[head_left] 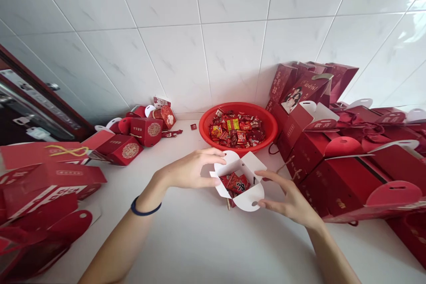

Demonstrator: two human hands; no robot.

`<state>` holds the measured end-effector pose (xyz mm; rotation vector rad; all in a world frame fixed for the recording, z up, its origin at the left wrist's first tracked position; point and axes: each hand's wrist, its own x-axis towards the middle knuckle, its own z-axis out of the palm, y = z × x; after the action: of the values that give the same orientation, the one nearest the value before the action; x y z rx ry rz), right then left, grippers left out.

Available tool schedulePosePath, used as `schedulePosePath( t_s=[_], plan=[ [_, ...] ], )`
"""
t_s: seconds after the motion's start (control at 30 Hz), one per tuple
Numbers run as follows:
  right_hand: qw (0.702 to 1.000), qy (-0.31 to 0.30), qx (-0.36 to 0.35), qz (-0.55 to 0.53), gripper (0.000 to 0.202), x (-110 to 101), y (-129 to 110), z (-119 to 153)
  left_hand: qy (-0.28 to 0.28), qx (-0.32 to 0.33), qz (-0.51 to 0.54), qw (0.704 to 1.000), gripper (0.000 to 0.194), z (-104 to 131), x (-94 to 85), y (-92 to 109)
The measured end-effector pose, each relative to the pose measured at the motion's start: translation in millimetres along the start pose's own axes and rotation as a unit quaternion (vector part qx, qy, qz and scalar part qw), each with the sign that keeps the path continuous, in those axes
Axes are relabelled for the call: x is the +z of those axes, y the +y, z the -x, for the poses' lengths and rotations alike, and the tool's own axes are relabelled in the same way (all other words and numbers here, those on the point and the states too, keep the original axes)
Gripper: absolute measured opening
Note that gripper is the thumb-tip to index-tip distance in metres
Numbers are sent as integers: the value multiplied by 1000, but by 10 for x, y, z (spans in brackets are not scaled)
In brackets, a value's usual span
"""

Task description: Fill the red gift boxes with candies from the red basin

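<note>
Right now the red-and-white favour box [248,172] is sitting just on my side of the red plastic basket [271,135], on the white tabletop [186,239]; my left hand [196,168] is reaching in on the box's left, thumb and fingers spreading apart along its white edge; my right hand [291,197] is spreading too, finger and thumb resting at the flaps opposite; whether either hand is really pinching the card, I'm not able to tell.

As for progress, the filling is showing: red-wrapped sweets [237,183] are lying inside the box, so I'm judging that part at least well begun; the closing isn't done, because the round flap with the hole [249,199] is leaning outward and its rounded partner [231,157] is standing away from it; folding those in is looking like what's left for this one.

The basket itself is holding plenty more wrapped sweets [240,135]; left of it, red gift boxes [144,129] are crowding together, some with their lids standing unfastened; right of it, more red gift boxes [349,182] are stacking up in rows, with red paper bags [308,88] standing behind them, right of the basket and by the wall; how many of those are already carrying sweets, I'm not managing to see from here.
</note>
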<state>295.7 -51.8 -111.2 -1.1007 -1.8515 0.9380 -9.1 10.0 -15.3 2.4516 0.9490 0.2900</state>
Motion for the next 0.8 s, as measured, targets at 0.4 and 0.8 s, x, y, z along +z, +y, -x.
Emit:
schedulePosePath(
  t_s=[0.4, 0.8],
  plan=[
    [992, -52, -111, 2, 69, 47, 6, -19, 196, 14, 58, 979, 34, -20, 538, -164],
    [993, -71, -91, 13, 64, 93, -19, -24, 357, -39, 17, 933, 65, -45, 988, -130]
  ],
)
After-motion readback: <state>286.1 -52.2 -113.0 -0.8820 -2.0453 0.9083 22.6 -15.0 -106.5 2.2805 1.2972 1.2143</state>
